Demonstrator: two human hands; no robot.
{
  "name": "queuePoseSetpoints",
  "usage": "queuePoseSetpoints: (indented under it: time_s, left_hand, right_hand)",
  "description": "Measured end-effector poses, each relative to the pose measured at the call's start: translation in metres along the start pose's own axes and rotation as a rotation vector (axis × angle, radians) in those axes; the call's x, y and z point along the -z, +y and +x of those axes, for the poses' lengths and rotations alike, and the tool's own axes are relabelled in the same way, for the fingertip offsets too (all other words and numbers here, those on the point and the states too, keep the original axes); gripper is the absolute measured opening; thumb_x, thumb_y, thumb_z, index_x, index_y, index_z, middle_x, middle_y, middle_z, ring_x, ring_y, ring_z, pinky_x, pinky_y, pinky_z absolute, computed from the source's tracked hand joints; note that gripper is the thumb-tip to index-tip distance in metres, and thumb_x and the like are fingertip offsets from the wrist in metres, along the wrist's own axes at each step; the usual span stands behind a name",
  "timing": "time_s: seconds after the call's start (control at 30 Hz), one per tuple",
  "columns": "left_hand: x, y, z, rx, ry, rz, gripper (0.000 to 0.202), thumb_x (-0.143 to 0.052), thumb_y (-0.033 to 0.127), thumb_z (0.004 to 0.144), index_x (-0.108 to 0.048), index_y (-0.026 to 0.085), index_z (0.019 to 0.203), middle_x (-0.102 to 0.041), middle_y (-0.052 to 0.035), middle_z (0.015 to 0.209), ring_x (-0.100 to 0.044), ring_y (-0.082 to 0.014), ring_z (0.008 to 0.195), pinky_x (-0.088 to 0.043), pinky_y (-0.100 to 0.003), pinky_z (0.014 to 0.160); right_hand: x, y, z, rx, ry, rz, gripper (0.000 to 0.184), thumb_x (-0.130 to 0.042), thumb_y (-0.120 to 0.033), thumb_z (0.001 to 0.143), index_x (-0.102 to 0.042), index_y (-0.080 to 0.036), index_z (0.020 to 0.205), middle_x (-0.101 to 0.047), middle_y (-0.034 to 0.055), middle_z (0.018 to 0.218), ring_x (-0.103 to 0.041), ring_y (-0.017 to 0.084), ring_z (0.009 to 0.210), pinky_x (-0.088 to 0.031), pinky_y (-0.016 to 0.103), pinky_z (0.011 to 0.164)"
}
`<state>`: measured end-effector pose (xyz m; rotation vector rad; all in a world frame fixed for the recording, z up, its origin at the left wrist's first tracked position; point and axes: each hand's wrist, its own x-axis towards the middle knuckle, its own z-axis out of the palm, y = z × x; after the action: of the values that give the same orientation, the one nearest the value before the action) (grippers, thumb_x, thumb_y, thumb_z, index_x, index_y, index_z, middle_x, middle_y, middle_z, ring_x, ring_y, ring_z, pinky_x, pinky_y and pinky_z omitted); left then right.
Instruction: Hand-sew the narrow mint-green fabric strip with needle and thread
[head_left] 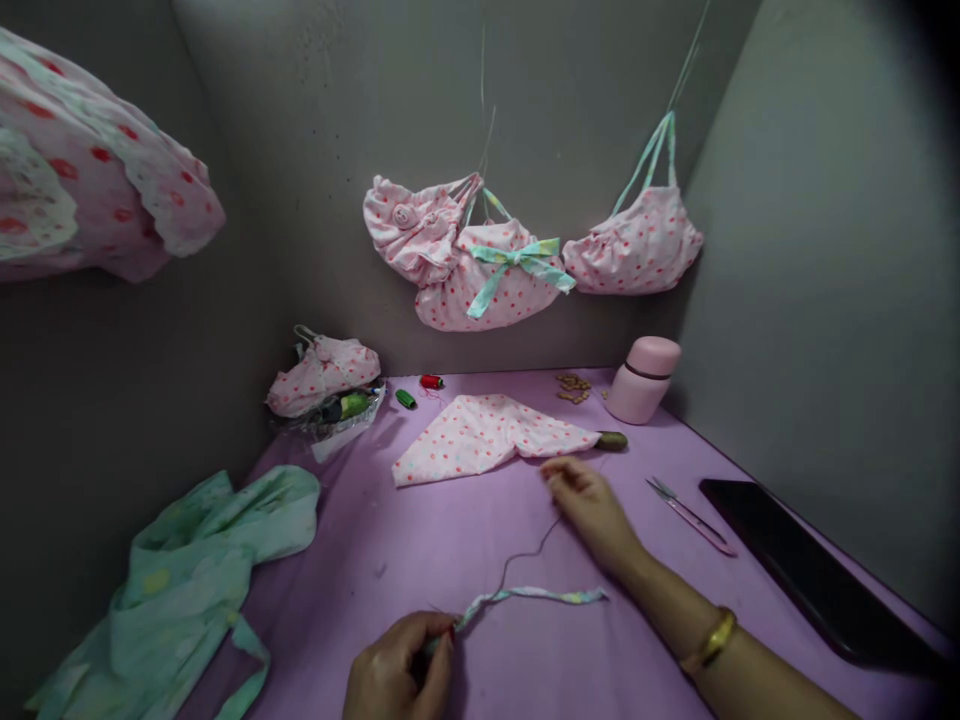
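My left hand (pixel 401 672) is closed low in front of me, pinching one end of a thin pastel fabric strip (pixel 536 595) that lies across the purple table (pixel 420 540). A dark thread (pixel 529 552) runs from near that pinched end up to my right hand (pixel 589 505), whose fingers are curled together on the thread's far end. My right wrist wears a gold bangle (pixel 711 640). Just beyond my right hand lies a pink dotted cloth piece (pixel 487 435) with a dark green spool (pixel 613 440) at its right tip.
Thread snips (pixel 690 517) and a black tablet (pixel 810 570) lie right. A pink flask (pixel 643 379), red spool (pixel 431 381) and green spool (pixel 406 399) stand at the back. Mint fabric (pixel 187 580) hangs off the left edge. Pink dotted pouches (pixel 487 260) hang on the wall.
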<state>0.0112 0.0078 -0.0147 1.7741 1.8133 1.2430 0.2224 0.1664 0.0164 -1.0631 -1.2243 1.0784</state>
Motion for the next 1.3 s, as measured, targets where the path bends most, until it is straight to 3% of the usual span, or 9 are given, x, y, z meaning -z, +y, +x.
queuePoseSetpoints:
  time_s: [0.13, 0.23, 0.37, 0.6, 0.77, 0.9, 1.03, 1.2, 1.3]
  left_hand:
    - [0.0, 0.001, 0.0, -0.008, -0.006, -0.026, 0.021, -0.054, 0.031, 0.081, -0.071, 0.021, 0.074, -0.072, 0.0, 0.062, -0.064, -0.0132, 0.05, -0.049, -0.016, 0.053]
    - [0.001, 0.003, 0.0, -0.019, -0.019, -0.029, 0.021, -0.054, 0.03, 0.081, -0.071, 0.021, 0.075, -0.071, 0.0, 0.061, -0.063, -0.0131, 0.05, -0.049, -0.016, 0.053]
    - [0.002, 0.003, 0.0, -0.025, -0.061, -0.009, 0.02, -0.053, 0.026, 0.081, -0.071, 0.02, 0.075, -0.07, 0.0002, 0.06, -0.062, -0.0127, 0.048, -0.047, -0.016, 0.052]
    - [0.001, 0.001, 0.0, -0.02, -0.074, 0.033, 0.021, -0.051, 0.024, 0.079, -0.07, 0.019, 0.071, -0.069, -0.0007, 0.058, -0.06, -0.0128, 0.046, -0.047, -0.017, 0.05]
    - [0.001, 0.003, 0.001, -0.001, -0.091, 0.047, 0.022, -0.051, 0.024, 0.079, -0.07, 0.02, 0.07, -0.068, -0.0007, 0.056, -0.06, -0.0131, 0.046, -0.046, -0.017, 0.048]
    - [0.003, 0.006, 0.002, -0.001, -0.109, 0.044, 0.023, -0.05, 0.025, 0.08, -0.07, 0.019, 0.07, -0.068, -0.0011, 0.056, -0.059, -0.0131, 0.046, -0.046, -0.018, 0.049]
    - [0.004, 0.005, 0.001, 0.017, -0.105, 0.026, 0.022, -0.052, 0.025, 0.08, -0.071, 0.019, 0.073, -0.068, -0.0005, 0.056, -0.059, -0.013, 0.046, -0.045, -0.017, 0.048]
    - [0.005, 0.006, 0.001, 0.047, -0.097, -0.058, 0.019, -0.054, 0.026, 0.081, -0.071, 0.019, 0.074, -0.071, -0.0009, 0.062, -0.063, -0.0132, 0.051, -0.045, -0.016, 0.048]
    - [0.008, 0.008, 0.003, 0.066, -0.149, -0.08, 0.019, -0.054, 0.026, 0.082, -0.071, 0.018, 0.075, -0.073, -0.0019, 0.066, -0.065, -0.014, 0.056, -0.047, -0.016, 0.053]
  right_hand:
    - [-0.033, -0.011, -0.042, 0.139, -0.71, -0.28, 0.018, -0.073, -0.017, 0.062, -0.071, -0.018, 0.08, -0.057, -0.0019, 0.067, -0.052, 0.012, 0.059, -0.039, 0.021, 0.055]
    - [-0.039, -0.015, -0.055, 0.268, -0.946, -0.439, 0.008, -0.065, -0.019, 0.077, -0.072, -0.019, 0.08, -0.055, -0.0009, 0.068, -0.053, 0.012, 0.067, -0.038, 0.021, 0.062]
    - [-0.036, -0.014, -0.053, 0.181, -0.902, -0.32, 0.017, -0.058, -0.024, 0.083, -0.072, -0.015, 0.078, -0.055, 0.0002, 0.067, -0.052, 0.011, 0.062, -0.038, 0.02, 0.058]
    - [-0.034, -0.007, -0.039, 0.004, -0.55, -0.217, 0.022, -0.057, -0.033, 0.078, -0.063, -0.014, 0.068, -0.051, -0.0015, 0.056, -0.046, 0.012, 0.052, -0.034, 0.021, 0.05]
    - [-0.014, 0.002, -0.012, 0.022, -0.252, -0.234, 0.024, -0.054, -0.038, 0.078, -0.057, -0.016, 0.07, -0.048, -0.0026, 0.06, -0.043, 0.012, 0.055, -0.034, 0.023, 0.053]
    - [-0.002, 0.008, 0.001, 0.033, -0.155, -0.275, 0.024, -0.054, -0.038, 0.079, -0.058, -0.016, 0.071, -0.05, -0.0017, 0.062, -0.044, 0.013, 0.057, -0.035, 0.024, 0.054]
    - [-0.011, -0.002, -0.015, 0.08, -0.212, -0.373, 0.024, -0.058, -0.033, 0.078, -0.064, -0.015, 0.093, -0.049, -0.0034, 0.059, -0.043, 0.013, 0.053, -0.034, 0.023, 0.051]
    - [-0.034, -0.02, -0.06, 0.368, -0.755, -0.578, 0.02, -0.063, -0.029, 0.079, -0.067, -0.018, 0.097, -0.061, 0.0019, 0.075, -0.054, 0.014, 0.066, -0.04, 0.023, 0.062]
    - [-0.041, -0.019, -0.075, 0.381, -0.904, -0.634, 0.014, -0.055, -0.024, 0.086, -0.068, -0.018, 0.086, -0.063, 0.0025, 0.075, -0.057, 0.013, 0.068, -0.039, 0.021, 0.063]
